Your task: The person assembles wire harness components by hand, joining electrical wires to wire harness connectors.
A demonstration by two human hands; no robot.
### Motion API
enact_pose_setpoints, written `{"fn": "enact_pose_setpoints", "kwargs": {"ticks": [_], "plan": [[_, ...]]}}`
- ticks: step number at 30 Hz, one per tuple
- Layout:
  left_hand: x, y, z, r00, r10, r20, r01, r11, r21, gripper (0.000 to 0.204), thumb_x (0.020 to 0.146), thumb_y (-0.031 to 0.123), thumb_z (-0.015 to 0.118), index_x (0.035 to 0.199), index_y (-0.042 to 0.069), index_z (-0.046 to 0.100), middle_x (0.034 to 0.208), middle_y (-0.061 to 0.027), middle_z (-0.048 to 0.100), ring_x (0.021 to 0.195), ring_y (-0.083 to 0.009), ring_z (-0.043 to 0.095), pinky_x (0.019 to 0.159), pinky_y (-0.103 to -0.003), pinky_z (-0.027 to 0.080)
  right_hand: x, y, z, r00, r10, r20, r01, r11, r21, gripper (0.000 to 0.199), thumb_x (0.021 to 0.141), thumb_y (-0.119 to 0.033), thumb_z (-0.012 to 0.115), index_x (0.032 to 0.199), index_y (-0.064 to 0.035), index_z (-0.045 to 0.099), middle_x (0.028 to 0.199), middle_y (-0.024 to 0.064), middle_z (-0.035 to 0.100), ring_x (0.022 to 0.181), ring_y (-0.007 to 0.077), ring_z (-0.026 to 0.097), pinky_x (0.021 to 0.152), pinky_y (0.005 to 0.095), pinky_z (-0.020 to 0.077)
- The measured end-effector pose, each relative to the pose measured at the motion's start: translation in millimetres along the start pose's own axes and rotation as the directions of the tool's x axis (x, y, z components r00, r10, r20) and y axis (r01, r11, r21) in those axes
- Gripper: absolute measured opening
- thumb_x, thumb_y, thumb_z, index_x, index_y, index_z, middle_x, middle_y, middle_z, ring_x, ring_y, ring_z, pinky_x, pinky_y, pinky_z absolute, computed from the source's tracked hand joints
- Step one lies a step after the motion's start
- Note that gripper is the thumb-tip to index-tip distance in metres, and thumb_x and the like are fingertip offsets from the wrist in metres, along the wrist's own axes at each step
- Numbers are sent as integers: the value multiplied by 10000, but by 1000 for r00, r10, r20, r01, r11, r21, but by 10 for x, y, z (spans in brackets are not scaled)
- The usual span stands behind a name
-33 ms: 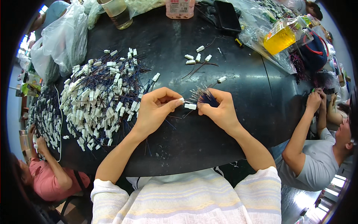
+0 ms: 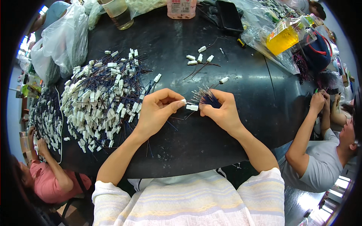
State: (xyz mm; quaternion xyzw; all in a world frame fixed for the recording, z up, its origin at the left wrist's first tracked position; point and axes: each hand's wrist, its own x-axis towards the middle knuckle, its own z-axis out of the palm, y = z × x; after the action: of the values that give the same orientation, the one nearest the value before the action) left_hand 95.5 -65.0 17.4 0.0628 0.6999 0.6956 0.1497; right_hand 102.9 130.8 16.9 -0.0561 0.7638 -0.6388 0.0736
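My left hand [image 2: 161, 107] pinches a small white plastic connector [image 2: 183, 101] between thumb and fingertips. A little to its right, my right hand [image 2: 223, 108] is closed round a bundle of dark blue wires [image 2: 211, 100], whose bare metal terminals [image 2: 201, 92] fan out toward the upper left. One terminal reaches close to the pinched connector; whether it is inside cannot be made out. Another white connector [image 2: 192, 107] shows just below, beside my right thumb; I cannot tell if it lies on the table or is held. Beyond my right hand is a wired white connector [image 2: 224, 80].
A large heap of wired white connectors [image 2: 96, 109] covers the black table [image 2: 181, 150] on the left. Several more connectors [image 2: 200, 58] lie ahead. At the back are a plastic cup [image 2: 118, 15], a pink-liquid bottle [image 2: 181, 9], a phone [image 2: 229, 17] and a yellow-liquid bottle [image 2: 282, 37]. Co-workers sit either side.
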Motion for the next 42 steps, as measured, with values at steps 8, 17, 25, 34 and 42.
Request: {"fn": "enact_pose_setpoints", "kwargs": {"ticks": [8, 17, 25, 34, 42], "plan": [[-55, -89, 62, 988, 145, -52, -135, 979, 155, 98, 777, -8, 626, 872, -31, 622, 782, -54, 632, 680, -58, 556, 572, -198, 430, -15, 48, 13, 1000, -5, -23, 4, 998, -69, 132, 675, -79, 591, 713, 45, 570, 553, 17, 529, 561, 34, 447, 491, 228, 361], [-64, -28, 92, 811, 565, 151, -554, 661, 506, 169, 679, -106, 625, 829, -29, 630, 799, -144, 640, 644, -207, 599, 560, -252, 466, -2, -55, -41, 972, 201, 122, -212, 974, 84, 72, 692, -54, 591, 688, 17, 587, 567, 24, 570, 528, 59, 518, 502, 207, 398], [-85, -52, 160, 715, 667, 210, -645, 513, 567, 182, 658, -117, 620, 823, -42, 605, 779, -137, 635, 600, -216, 574, 506, -282, 448, 0, -12, -59, 989, 48, 141, -46, 999, -22, 39, 700, -32, 600, 701, 6, 590, 573, 9, 568, 530, 50, 517, 490, 204, 393], [-15, 68, 197, 869, 493, -43, -424, 785, 451, 229, 666, -115, 586, 872, -16, 596, 786, -132, 615, 629, -262, 584, 573, -302, 478, 61, -209, -275, 996, -85, -23, 86, 995, 59, 60, 728, -43, 638, 715, 11, 615, 617, 38, 601, 558, 74, 547, 525, 214, 410], [211, -190, 455, 799, 521, 300, -566, 485, 666, 265, 660, 46, 689, 912, 46, 606, 842, -70, 579, 815, -265, 519, 702, -359, 448, 103, -181, -350, 999, 10, 44, -18, 983, 184, 72, 753, -44, 646, 734, 24, 632, 628, 38, 607, 577, 67, 541, 553, 204, 416]]}}
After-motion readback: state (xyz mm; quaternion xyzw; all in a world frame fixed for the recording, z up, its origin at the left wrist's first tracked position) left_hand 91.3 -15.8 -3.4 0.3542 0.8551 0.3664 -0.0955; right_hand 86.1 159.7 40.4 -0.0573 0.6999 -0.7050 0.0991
